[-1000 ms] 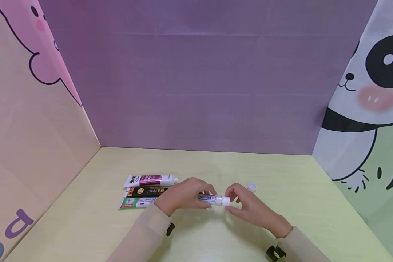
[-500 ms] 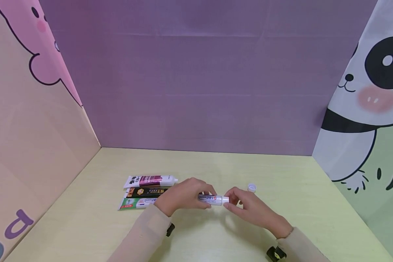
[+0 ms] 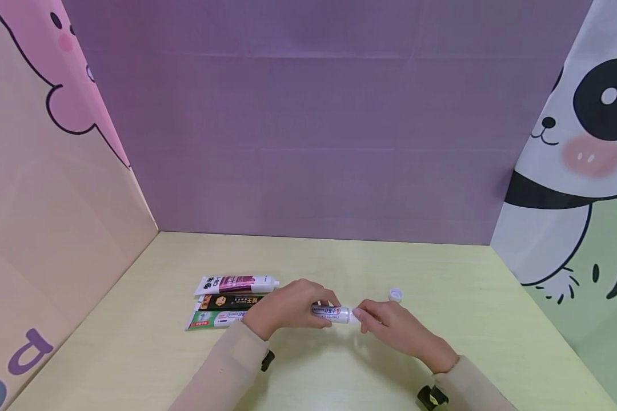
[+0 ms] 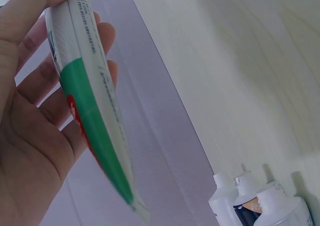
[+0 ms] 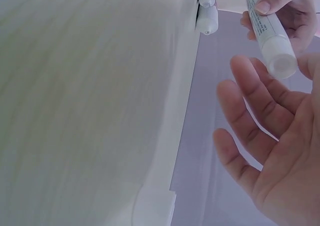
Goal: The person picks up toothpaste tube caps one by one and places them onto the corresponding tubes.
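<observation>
My left hand (image 3: 293, 305) holds a white toothpaste tube (image 3: 331, 312) level above the table, its thumb and fingers round the body. In the left wrist view this tube shows a green and red tail end (image 4: 95, 116). My right hand (image 3: 401, 328) pinches the tube's white cap (image 5: 281, 63) between thumb and forefinger. Its other fingers (image 5: 235, 101) spread out below the cap in the right wrist view. Another white cap (image 3: 396, 294) lies loose on the table behind the right hand.
Three toothpaste tubes lie side by side at the left: a white and maroon one (image 3: 236, 283), a black one (image 3: 231, 301) and a green and white one (image 3: 216, 318). The left forearm passes close to them. A purple wall (image 3: 319, 125) and side panels enclose the table (image 3: 308, 377).
My right hand's fingers have turned about the cap and closed more tightly over it. The left hand and tube stay almost still.
</observation>
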Demonstrator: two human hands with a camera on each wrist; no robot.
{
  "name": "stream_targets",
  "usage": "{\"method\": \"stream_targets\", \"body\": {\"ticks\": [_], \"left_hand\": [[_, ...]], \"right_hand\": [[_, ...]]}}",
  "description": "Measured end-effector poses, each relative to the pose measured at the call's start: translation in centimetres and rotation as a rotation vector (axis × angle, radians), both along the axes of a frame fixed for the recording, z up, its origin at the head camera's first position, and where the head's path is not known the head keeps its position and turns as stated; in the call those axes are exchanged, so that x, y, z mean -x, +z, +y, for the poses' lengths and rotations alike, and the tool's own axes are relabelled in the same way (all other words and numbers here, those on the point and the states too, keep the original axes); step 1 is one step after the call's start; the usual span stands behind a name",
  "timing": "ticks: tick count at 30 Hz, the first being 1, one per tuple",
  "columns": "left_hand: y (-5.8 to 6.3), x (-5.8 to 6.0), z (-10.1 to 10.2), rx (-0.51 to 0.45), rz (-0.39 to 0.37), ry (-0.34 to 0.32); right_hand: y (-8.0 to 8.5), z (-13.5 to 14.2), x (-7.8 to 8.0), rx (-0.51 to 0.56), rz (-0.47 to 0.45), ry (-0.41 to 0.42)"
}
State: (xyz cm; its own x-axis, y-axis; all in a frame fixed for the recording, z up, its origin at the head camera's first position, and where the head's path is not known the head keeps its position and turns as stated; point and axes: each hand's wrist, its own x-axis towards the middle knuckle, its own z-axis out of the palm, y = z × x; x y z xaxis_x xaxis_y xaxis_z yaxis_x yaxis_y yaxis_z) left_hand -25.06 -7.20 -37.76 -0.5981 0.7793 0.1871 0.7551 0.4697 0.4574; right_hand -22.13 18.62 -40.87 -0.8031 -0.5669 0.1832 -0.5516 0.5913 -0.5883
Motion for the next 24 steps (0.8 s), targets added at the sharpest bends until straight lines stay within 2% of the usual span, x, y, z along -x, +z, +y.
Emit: {"method": "stream_targets", "body": {"ticks": [12,18,24], "left_hand": [[0.03,-0.03,-0.15,0.015,-0.005,0.016],[0.00,0.01,-0.14,0.016,-0.003,0.013],[-0.15,0.09,-0.10,0.005,0.012,0.001]], "right_hand": [[-0.22,0.52,-0.11,-0.005,0.026,-0.026],[-0.59,0.44,-0.21,0.071,0.051,-0.025],[-0.54,0.31,-0.30,0.156,0.132,0.041]]}}
